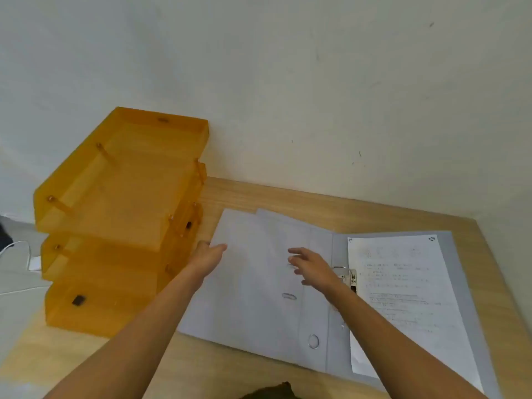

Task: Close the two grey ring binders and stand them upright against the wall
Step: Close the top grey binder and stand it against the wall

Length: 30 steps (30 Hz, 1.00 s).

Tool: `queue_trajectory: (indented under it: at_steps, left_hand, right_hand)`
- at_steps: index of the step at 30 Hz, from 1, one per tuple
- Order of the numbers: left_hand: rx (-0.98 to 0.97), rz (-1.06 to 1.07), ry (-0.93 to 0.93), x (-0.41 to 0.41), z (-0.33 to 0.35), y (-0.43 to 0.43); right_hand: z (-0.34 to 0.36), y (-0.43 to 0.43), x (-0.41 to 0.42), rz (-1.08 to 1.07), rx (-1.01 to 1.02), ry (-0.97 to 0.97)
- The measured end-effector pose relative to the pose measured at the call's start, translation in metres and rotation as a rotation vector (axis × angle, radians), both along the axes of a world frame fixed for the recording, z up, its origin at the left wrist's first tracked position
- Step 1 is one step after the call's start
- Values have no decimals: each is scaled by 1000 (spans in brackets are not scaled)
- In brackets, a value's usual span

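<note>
An open grey ring binder [259, 300] lies flat on the wooden desk [288, 197], close to the white wall [331, 110]. Its left cover faces up, and a printed sheet [403, 286] rests on the right half beside the metal ring mechanism [350, 277]. A second grey edge [276, 216] peeks out under the far side of the left cover. My left hand [208, 254] grips the left cover's outer edge, thumb on top. My right hand [312, 267] hovers over the cover near the spine, fingers spread, holding nothing.
A stack of three orange translucent letter trays [121, 197] stands at the left, almost touching the binder. A white cable [17, 249] runs on the surface beyond the desk's left side. The desk's right edge [501, 283] runs just past the binder.
</note>
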<state>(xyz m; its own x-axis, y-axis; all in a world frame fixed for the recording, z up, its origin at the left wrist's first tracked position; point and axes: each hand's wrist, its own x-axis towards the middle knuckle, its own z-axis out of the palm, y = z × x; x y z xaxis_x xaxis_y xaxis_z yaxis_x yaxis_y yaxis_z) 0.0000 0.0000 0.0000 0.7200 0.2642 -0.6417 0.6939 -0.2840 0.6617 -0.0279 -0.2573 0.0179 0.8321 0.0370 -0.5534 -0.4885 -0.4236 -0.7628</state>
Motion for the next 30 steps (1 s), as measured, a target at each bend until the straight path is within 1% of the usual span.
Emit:
queue_trajectory:
  at_steps: [4, 6, 8, 11, 14, 18, 21, 23, 27, 30]
  left_hand:
    - [67, 29, 66, -33, -27, 7]
    - [146, 20, 110, -50, -37, 10]
    - [189, 17, 92, -54, -38, 15]
    - [93, 23, 50, -54, -41, 23]
    - [8, -71, 6, -52, -35, 29]
    - [-188, -202, 47, -43, -19, 31]
    - [-385, -164, 21, -40, -1, 23]
    - [-467, -132, -4, -40, 10, 15]
    - [-423, -153, -90, -34, 44, 11]
    - [-304, -179, -165, -29, 74, 14]
  right_hand:
    - [-19, 14, -24, -66, 31, 109]
    - [-30, 21, -38, -59, 35, 161]
    - [-37, 24, -47, -54, 24, 169]
    - [-45, 28, -59, -48, -14, 174]
    - [-44, 33, -62, -25, -47, 135]
    - [-42, 41, -59, -30, -66, 111]
    - [-32, 53, -54, -52, -30, 105]
    - [-20, 61, -51, -73, 26, 93]
    - [14, 76, -37, -136, 223, 87]
    - [43, 88, -23, -157, 346, 71]
